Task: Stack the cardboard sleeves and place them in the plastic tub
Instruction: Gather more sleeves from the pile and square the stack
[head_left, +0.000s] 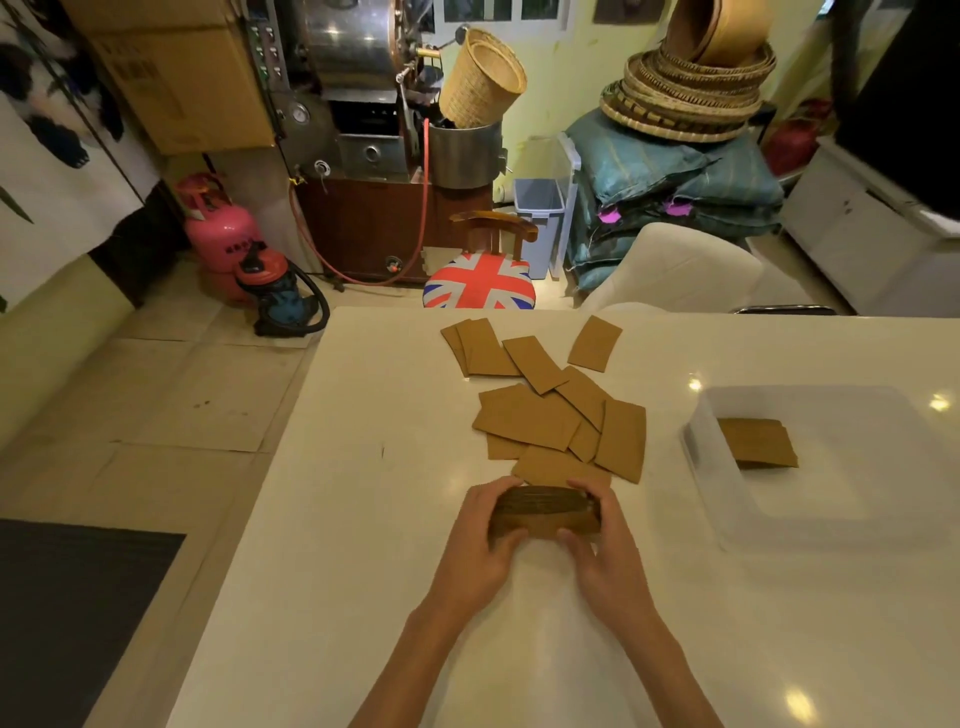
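Currently gripping stack of sleeves (545, 512) between left hand (480, 543) and right hand (605, 553), fingers curled round its ends; long axis left-to-right; plastic tub (852, 499) off rightward, nearer right hand; loose sleeves (535, 421) just beyond fingertips.

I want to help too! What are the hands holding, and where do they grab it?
A stack of cardboard sleeves. The left hand grips its left end, the right hand its right end.

Tabletop (363, 519): white, smooth, glossy, lamp glare reflected. Cardboard sleeves (530, 415): brown, matt. Tub (711, 467): translucent plastic. Far baskets (685, 98): woven.
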